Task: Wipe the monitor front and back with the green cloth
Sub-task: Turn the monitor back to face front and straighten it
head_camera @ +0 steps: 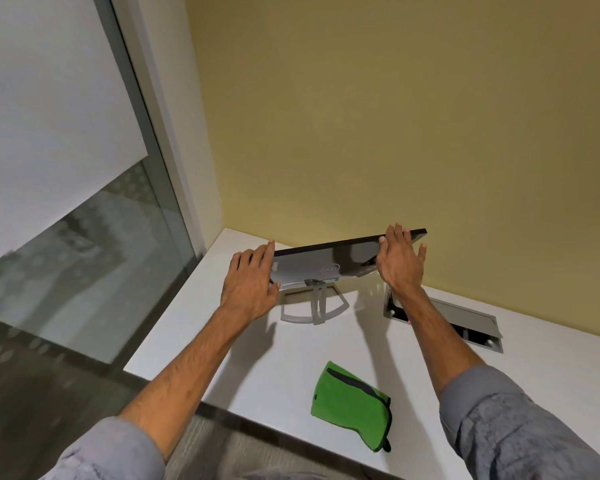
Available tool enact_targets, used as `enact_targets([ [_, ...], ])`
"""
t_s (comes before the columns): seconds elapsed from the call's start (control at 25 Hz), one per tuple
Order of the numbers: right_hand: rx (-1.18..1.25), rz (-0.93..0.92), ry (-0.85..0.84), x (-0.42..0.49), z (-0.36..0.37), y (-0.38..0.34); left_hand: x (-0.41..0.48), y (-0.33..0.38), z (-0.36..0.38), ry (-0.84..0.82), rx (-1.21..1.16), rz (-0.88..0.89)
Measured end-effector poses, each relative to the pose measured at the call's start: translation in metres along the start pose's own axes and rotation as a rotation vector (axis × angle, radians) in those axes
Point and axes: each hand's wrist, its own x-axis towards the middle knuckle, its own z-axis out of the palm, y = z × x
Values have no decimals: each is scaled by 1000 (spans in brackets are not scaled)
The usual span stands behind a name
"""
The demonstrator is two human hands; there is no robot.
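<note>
A slim monitor (326, 259) stands on its grey stand (317, 308) at the back of the white desk (222, 341), with its grey back and logo turned toward me. My left hand (250, 282) grips the monitor's left edge, thumb under the lower corner. My right hand (400, 261) holds the right end, fingers laid over the top edge. The green cloth (349, 401) lies folded on the desk near the front edge, between my forearms and apart from both hands.
A yellow wall (395, 116) rises right behind the monitor. A recessed cable box with an open grey lid (465, 318) sits in the desk at the right. A glass partition (66, 237) stands to the left, beyond the desk's left edge.
</note>
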Motion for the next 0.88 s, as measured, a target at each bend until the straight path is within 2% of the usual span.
enact_targets([
  [0.28,33,-9,-74,14,-1,-6,-28,37,-16,-152,201,-97],
  [0.56,1,9,-122,29,3,-24,-57,83,-18,-213,227,-223],
  [0.88,48,20,-215,45,5,-45,-87,119,-29,-265,321,-181],
])
